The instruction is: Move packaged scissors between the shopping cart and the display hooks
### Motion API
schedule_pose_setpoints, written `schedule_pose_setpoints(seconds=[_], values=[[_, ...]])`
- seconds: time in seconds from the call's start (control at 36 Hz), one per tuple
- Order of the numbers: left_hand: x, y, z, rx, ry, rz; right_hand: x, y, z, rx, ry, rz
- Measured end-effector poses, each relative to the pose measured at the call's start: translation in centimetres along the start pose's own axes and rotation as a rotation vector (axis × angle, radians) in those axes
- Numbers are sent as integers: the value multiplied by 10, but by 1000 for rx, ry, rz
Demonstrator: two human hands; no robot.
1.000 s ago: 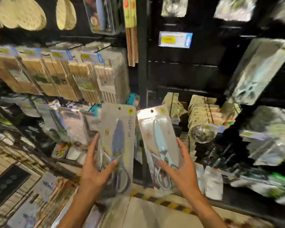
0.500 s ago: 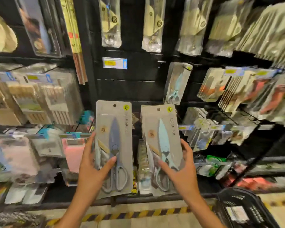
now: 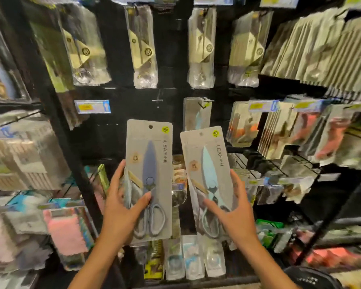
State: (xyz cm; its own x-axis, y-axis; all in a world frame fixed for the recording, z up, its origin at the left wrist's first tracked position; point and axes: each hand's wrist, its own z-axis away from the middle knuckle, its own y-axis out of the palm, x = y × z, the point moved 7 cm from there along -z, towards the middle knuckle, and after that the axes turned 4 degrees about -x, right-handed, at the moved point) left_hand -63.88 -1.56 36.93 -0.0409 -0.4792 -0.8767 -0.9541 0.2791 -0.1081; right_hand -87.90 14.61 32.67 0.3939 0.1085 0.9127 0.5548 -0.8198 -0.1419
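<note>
Since the earlier frame, both packs have risen against the display and the view has tilted upward. Two scissor packs are held upright, side by side, not touching. The left hand [image 3: 121, 213] pinches the grey-blue scissors pack [image 3: 149, 178], thumb across its front, fingers behind. The right hand [image 3: 236, 213] grips the light-blue scissors pack [image 3: 206, 180] likewise. At 12 o'clock hangs one similar pack [image 3: 197, 114], blurred, apparently on a hook. The cart [image 3: 313, 277], at 5 o'clock, is cut off by the frame edge.
</note>
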Motion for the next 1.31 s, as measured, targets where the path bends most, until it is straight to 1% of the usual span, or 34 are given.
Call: schedule_pose_setpoints(seconds=[0.22, 0.36, 0.56, 0.69, 0.86, 1.17, 1.31], values=[[-9, 59, -32, -12, 19, -53, -21, -25, -69, 30, 28, -79], [-7, 73, -46, -43, 15, -103, -33, -27, -103, 88, 13, -55], [5, 87, -69, -67, 19, -115, -49, -21, -136, 92, -4, -47], [16, 95, -87, -39, 35, -103, -53, -13, -151, 83, -29, -57], [26, 100, -112, 30, 36, -62, -51, -2, -166, 55, -50, -79], [35, 99, -146, 9, 90, -70, -60, 19, -183, 46, -59, -54], [39, 103, -146, -9, 71, -32, -68, 21, -186, 50, -48, -54]])
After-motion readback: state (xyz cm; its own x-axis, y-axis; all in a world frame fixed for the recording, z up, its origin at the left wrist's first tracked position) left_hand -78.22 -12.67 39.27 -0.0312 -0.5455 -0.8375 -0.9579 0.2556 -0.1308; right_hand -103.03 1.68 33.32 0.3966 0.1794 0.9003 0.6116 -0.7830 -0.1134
